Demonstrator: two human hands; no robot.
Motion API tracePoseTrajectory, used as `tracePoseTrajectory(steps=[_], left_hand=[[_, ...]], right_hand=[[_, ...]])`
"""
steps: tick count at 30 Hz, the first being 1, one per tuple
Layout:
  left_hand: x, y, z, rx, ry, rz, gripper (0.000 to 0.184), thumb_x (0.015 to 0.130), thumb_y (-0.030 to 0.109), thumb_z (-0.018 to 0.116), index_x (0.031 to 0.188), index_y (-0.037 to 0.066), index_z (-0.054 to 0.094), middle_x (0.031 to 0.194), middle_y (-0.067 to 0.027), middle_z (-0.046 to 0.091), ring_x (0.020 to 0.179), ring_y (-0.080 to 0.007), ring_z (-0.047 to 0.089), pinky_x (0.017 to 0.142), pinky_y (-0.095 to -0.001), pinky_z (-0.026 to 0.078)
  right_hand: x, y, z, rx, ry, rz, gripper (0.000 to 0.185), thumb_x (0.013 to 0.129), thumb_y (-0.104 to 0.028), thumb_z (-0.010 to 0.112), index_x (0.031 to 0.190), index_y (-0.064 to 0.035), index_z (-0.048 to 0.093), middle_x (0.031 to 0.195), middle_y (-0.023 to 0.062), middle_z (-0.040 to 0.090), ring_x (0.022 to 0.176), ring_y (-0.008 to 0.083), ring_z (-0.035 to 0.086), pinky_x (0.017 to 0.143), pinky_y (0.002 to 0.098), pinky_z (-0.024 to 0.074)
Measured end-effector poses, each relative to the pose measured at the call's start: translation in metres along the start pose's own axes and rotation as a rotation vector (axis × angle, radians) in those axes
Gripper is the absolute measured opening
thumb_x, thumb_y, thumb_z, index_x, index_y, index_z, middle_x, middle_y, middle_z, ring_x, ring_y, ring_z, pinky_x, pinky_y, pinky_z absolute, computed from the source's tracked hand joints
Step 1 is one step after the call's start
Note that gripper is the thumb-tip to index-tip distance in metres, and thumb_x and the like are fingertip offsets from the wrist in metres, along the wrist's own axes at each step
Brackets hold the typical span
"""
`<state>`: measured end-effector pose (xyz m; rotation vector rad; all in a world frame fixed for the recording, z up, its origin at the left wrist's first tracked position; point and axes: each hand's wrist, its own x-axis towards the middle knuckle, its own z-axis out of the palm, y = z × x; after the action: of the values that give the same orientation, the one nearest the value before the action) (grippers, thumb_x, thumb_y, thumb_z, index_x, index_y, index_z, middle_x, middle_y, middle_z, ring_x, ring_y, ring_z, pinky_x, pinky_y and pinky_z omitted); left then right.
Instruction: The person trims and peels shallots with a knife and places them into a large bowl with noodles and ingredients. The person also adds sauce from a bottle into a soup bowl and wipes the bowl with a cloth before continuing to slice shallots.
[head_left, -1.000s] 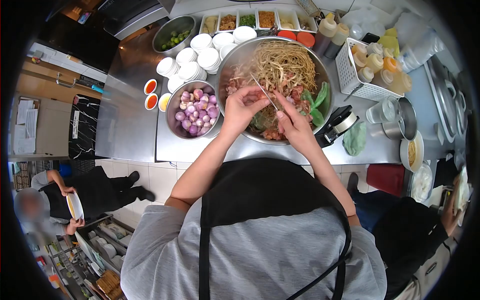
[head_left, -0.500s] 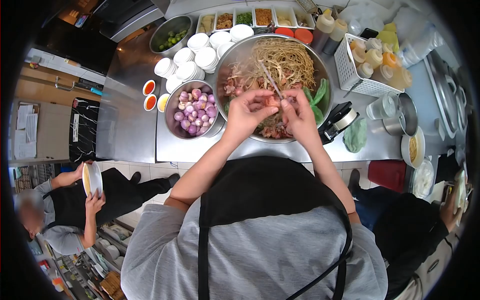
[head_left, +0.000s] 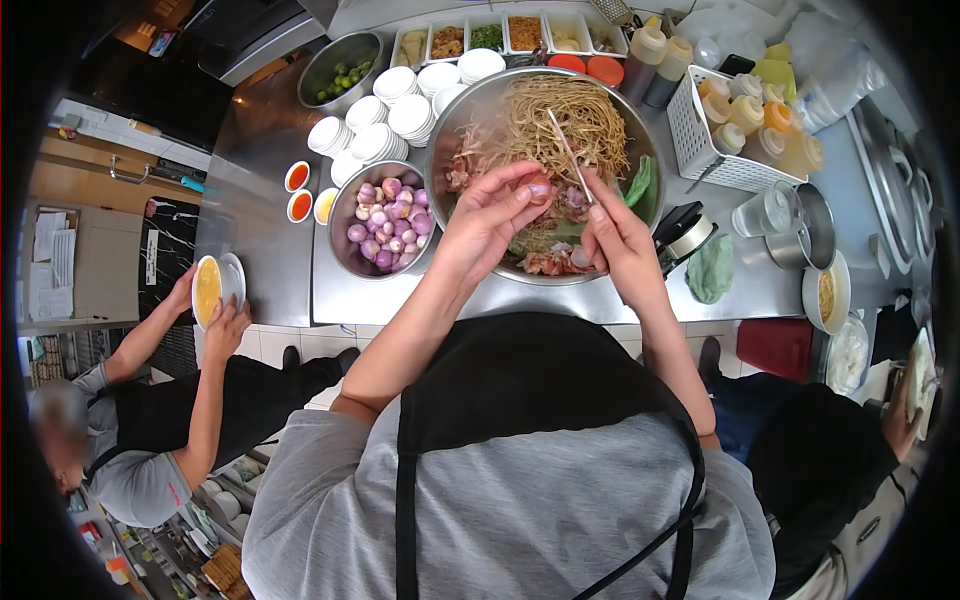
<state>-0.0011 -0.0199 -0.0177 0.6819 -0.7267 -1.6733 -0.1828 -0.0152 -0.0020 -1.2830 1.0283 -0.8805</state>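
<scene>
Left hand (head_left: 490, 215) pinches a round purple shallot (head_left: 538, 192); right hand (head_left: 622, 242) grips a slim metal knife (head_left: 569, 152), which smooth skin could deflect.

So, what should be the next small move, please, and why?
Probably bring the knife in the right hand to the shallot in the left hand: the shallot looks partly brown, perhaps unpeeled there, and the knife stands apart from it.

Handle of the knife (head_left: 568, 150) is mostly buried in the right hand (head_left: 622, 245), and the left hand (head_left: 488, 218) hides part of the shallot (head_left: 541, 190). Both block some of the big bowl (head_left: 452, 135) by the surface's (head_left: 370, 300) front edge. One coworker's head (head_left: 60, 425) is blurred, papers (head_left: 55, 250) way too tiny to read
</scene>
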Motion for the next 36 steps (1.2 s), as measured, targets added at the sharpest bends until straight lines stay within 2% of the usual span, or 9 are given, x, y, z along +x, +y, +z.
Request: tracePoseTrajectory(steps=[3, 8, 13, 16, 19, 21, 31, 33, 36], left_hand=[[0.0, 0.0, 0.0, -0.068, -0.004, -0.025, 0.03, 0.084, 0.007, 0.051, 0.112, -0.003, 0.047, 0.103, -0.0095, 0.056, 0.098, -0.0179, 0.053, 0.087, -0.0298, 0.043], [-0.003, 0.001, 0.011, -0.135, 0.053, -0.072, 0.031, 0.084, 0.007, 0.051, 0.113, -0.003, 0.046, 0.105, -0.0103, 0.054, 0.097, -0.0185, 0.054, 0.087, -0.0302, 0.044], [-0.009, -0.002, 0.017, -0.361, 0.031, -0.118, 0.031, 0.086, 0.017, 0.05, 0.112, 0.001, 0.046, 0.109, -0.0111, 0.052, 0.107, -0.024, 0.047, 0.094, -0.0358, 0.038], [-0.01, -0.003, 0.018, -0.38, 0.012, -0.2, 0.034, 0.086, 0.024, 0.049, 0.112, 0.003, 0.047, 0.112, -0.0114, 0.05, 0.11, -0.0261, 0.044, 0.096, -0.0378, 0.034], [-0.011, 0.003, 0.021, -0.362, -0.077, -0.216, 0.032, 0.086, 0.027, 0.049, 0.11, 0.005, 0.048, 0.114, -0.0112, 0.049, 0.109, -0.0259, 0.044, 0.095, -0.0375, 0.034], [-0.009, 0.002, 0.017, -0.384, -0.056, -0.252, 0.032, 0.085, 0.026, 0.05, 0.109, 0.005, 0.048, 0.114, -0.0112, 0.049, 0.109, -0.0259, 0.044, 0.095, -0.0376, 0.034], [-0.012, -0.002, -0.002, -0.289, 0.019, -0.22, 0.035, 0.083, 0.018, 0.055, 0.112, 0.001, 0.046, 0.102, -0.0113, 0.054, 0.097, -0.0255, 0.053, 0.089, -0.0346, 0.043], [-0.013, 0.003, -0.001, -0.247, 0.009, -0.199, 0.035, 0.083, 0.016, 0.054, 0.113, 0.0, 0.045, 0.1, -0.0116, 0.055, 0.094, -0.025, 0.054, 0.088, -0.0344, 0.044], [-0.013, 0.008, 0.0, -0.183, -0.01, -0.141, 0.034, 0.083, 0.012, 0.053, 0.113, -0.002, 0.046, 0.099, -0.0113, 0.055, 0.091, -0.023, 0.056, 0.086, -0.0339, 0.046]], right_hand=[[-0.006, -0.001, 0.007, 0.075, -0.073, -0.012, 0.041, 0.091, -0.019, 0.038, 0.131, -0.0114, 0.032, 0.058, -0.0019, 0.041, 0.047, 0.0038, 0.035, 0.045, 0.0165, 0.0305], [-0.011, -0.001, 0.017, 0.032, -0.103, -0.04, 0.05, 0.086, -0.007, 0.046, 0.133, -0.0085, 0.028, 0.062, -0.0027, 0.043, 0.055, 0.005, 0.04, 0.052, 0.0186, 0.0357], [-0.009, 0.005, 0.021, -0.011, -0.099, -0.132, 0.055, 0.083, -0.003, 0.047, 0.133, -0.009, 0.027, 0.067, -0.001, 0.048, 0.058, 0.0052, 0.043, 0.056, 0.0187, 0.0376], [-0.005, 0.016, 0.021, -0.159, -0.046, -0.283, 0.049, 0.087, -0.007, 0.042, 0.134, -0.0129, 0.027, 0.062, -0.0018, 0.041, 0.056, 0.0056, 0.038, 0.052, 0.0175, 0.0341], [-0.008, 0.008, 0.015, -0.055, -0.083, -0.198, 0.045, 0.088, -0.009, 0.043, 0.132, -0.0126, 0.033, 0.061, -0.0025, 0.04, 0.055, 0.0047, 0.037, 0.049, 0.0166, 0.0321], [-0.012, -0.004, 0.009, 0.07, -0.126, -0.044, 0.037, 0.086, -0.007, 0.046, 0.123, -0.0066, 0.045, 0.063, -0.0018, 0.044, 0.056, 0.0062, 0.04, 0.053, 0.0208, 0.037], [-0.011, -0.005, 0.006, 0.046, -0.009, -0.059, 0.034, 0.087, -0.01, 0.045, 0.121, -0.0086, 0.047, 0.06, -0.0019, 0.041, 0.054, 0.0057, 0.038, 0.05, 0.0202, 0.0351], [-0.006, -0.003, -0.001, -0.038, 0.124, -0.088, 0.035, 0.087, -0.011, 0.045, 0.122, -0.0097, 0.047, 0.059, -0.0013, 0.041, 0.052, 0.0056, 0.038, 0.05, 0.0202, 0.0349], [-0.005, 0.003, -0.014, -0.244, 0.093, -0.028, 0.035, 0.087, -0.012, 0.045, 0.122, -0.0107, 0.047, 0.067, 0.0005, 0.049, 0.056, 0.0069, 0.042, 0.053, 0.0227, 0.0388]])
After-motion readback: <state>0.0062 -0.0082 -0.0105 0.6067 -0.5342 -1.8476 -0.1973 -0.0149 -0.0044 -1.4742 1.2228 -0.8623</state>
